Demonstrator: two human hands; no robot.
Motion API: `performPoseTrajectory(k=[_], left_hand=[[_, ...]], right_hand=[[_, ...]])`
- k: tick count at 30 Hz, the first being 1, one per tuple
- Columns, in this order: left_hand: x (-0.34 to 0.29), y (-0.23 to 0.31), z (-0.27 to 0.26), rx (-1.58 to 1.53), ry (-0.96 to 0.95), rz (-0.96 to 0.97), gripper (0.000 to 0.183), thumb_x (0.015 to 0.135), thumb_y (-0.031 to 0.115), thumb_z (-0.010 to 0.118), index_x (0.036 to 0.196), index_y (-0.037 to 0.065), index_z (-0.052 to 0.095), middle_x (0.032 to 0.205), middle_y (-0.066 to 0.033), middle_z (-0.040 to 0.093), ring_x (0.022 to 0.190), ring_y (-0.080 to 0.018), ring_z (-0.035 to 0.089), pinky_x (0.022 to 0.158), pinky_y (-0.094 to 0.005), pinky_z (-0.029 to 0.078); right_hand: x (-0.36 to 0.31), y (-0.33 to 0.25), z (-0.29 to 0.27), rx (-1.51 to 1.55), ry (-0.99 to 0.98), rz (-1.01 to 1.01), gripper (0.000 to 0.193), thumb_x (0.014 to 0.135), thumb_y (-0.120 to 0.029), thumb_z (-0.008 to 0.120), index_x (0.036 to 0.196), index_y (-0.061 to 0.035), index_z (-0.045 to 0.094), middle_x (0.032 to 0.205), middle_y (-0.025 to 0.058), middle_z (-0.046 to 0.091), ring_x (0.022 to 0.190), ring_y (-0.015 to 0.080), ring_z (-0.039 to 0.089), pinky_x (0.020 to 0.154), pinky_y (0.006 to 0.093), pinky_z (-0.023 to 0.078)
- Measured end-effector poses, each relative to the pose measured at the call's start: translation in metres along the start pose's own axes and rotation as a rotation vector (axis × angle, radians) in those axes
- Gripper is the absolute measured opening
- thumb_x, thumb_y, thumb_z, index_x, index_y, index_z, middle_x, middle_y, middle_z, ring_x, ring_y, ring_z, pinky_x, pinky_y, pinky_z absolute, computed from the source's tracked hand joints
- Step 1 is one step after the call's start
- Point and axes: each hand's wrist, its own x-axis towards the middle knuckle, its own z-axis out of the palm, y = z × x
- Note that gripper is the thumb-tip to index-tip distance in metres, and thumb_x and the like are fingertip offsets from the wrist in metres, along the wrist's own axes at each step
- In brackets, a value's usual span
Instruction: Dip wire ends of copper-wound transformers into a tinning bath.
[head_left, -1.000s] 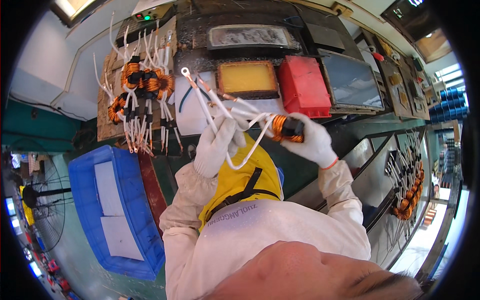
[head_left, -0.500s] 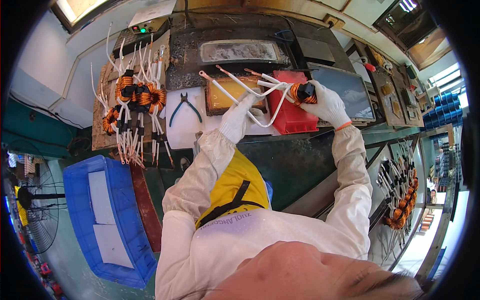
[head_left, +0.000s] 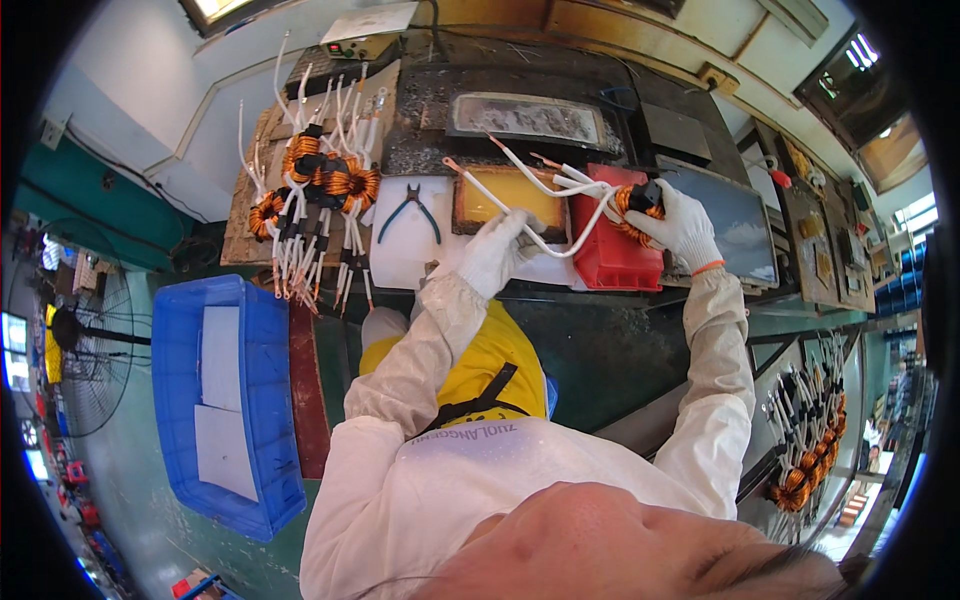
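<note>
Copper-wound coil point(head_left: 630, 210), probably ring-shaped, white leads point(head_left: 580, 187) splayed leftward, held aloft

We note both hands point(head_left: 497, 245) in white knit gloves point(head_left: 688, 230), orange cuff edge right of centre; beige oversleeves point(head_left: 716, 345); lower centre, white top point(head_left: 570, 465), dark lettering; yellow garment point(head_left: 515, 340), black strap point(head_left: 492, 388).

There is one held copper-wound ring coil point(head_left: 624, 205), at least three other copper-wound coils point(head_left: 355, 182) at far left, one teal-handled pair of pliers point(head_left: 413, 197), one red plastic box point(head_left: 618, 268), one brown-rimmed yellow pan point(head_left: 457, 208), and one blue plastic bin point(head_left: 180, 400) with two white rectangular sheets point(head_left: 226, 452).
</note>
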Motion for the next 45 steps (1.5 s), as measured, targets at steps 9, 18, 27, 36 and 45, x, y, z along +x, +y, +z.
performPoseTrajectory(k=[9,18,27,36,45], left_hand=[[-0.006,-0.008,0.004,-0.019,-0.070,-0.040,0.023,0.099,0.025,0.055,0.109,0.004,0.058,0.100,-0.0101,0.066,0.088,-0.0181,0.066,0.077,-0.0298,0.056],[-0.014,-0.011,0.003,-0.070,-0.175,-0.003,0.022,0.099,0.023,0.056,0.108,0.004,0.056,0.097,-0.0073,0.065,0.087,-0.0158,0.067,0.076,-0.0280,0.057],[-0.022,-0.011,-0.001,-0.114,-0.153,0.016,0.023,0.099,0.021,0.054,0.110,0.001,0.055,0.096,-0.0071,0.064,0.086,-0.0166,0.065,0.076,-0.0301,0.059],[-0.013,-0.004,0.002,-0.040,-0.102,-0.097,0.026,0.099,0.022,0.056,0.114,0.001,0.058,0.103,-0.0084,0.064,0.088,-0.0168,0.065,0.079,-0.0293,0.055],[0.007,0.004,0.012,0.070,-0.229,-0.007,0.036,0.098,0.018,0.053,0.130,0.001,0.055,0.111,-0.0072,0.062,0.088,-0.0143,0.062,0.079,-0.0277,0.053]], right_hand=[[0.009,0.013,0.005,0.064,-0.041,-0.016,0.071,0.078,-0.056,0.068,0.123,-0.0016,0.057,0.098,0.0227,0.068,0.094,0.0379,0.066,0.080,0.0407,0.052],[0.007,-0.010,0.001,0.115,-0.042,0.029,0.047,0.080,-0.044,0.068,0.108,-0.0071,0.062,0.091,0.0195,0.069,0.090,0.0371,0.067,0.078,0.0405,0.052],[-0.006,-0.030,0.004,0.130,-0.006,0.081,0.044,0.084,-0.044,0.065,0.108,-0.0068,0.063,0.089,0.0171,0.069,0.087,0.0344,0.068,0.075,0.0377,0.052],[-0.009,-0.030,0.006,0.045,0.012,0.112,0.050,0.085,-0.046,0.064,0.113,-0.0042,0.063,0.090,0.0191,0.069,0.085,0.0350,0.068,0.073,0.0386,0.052],[0.007,-0.003,0.013,0.070,-0.020,0.129,0.058,0.082,-0.050,0.065,0.119,-0.0053,0.063,0.093,0.0212,0.069,0.091,0.0373,0.067,0.078,0.0388,0.052]])
